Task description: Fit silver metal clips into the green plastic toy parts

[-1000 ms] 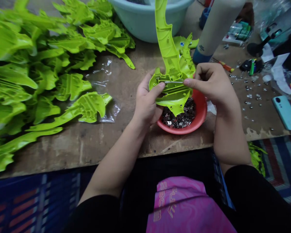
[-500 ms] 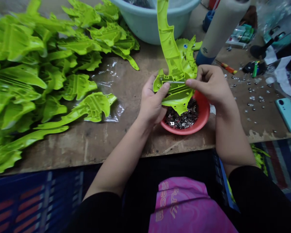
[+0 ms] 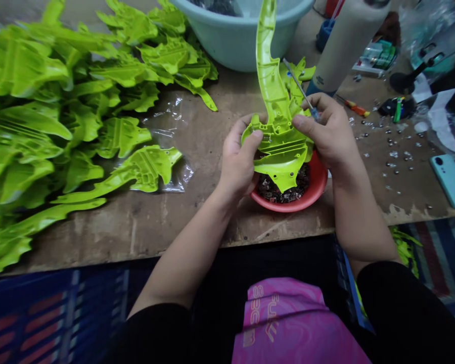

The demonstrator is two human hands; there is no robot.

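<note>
Right hand [image 3: 328,134]: fingers [image 3: 307,124] clenched on a blue-handled screwdriver [image 3: 301,86], its steel shaft pointing up and away from the person, past the moulding's edge; left hand [image 3: 238,159]: fingers [image 3: 235,136] closed round the lower edge of a lime-green plastic moulding [image 3: 278,146], thumb pressed on its ribbed inner face; moulding: hollow, blade-shaped half shell, held between both hands just above the bowl, long curved end rising upright; red bowl [image 3: 291,206]: directly below the hands, on the surface, holding dark scrap [image 3: 278,189]; further mouldings [image 3: 30,65]: large heap on the left of the surface, overlapping, with a clear plastic bag [image 3: 182,174] beside and partly under them; teal basin [image 3: 242,45]: behind the hands, at the far edge of the view; white cylinder [image 3: 347,43]: blue-based, just beyond the right hand; orange-handled screwdriver [image 3: 356,107]: lying just beside it; loose screws [image 3: 394,151]: scattered on the right of the surface; phone [image 3: 450,181]: pale teal, near the surface's front right edge; wooden surface [image 3: 136,237]: worn and stained; pink cloth [image 3: 288,323]: on the person's lap.
</note>
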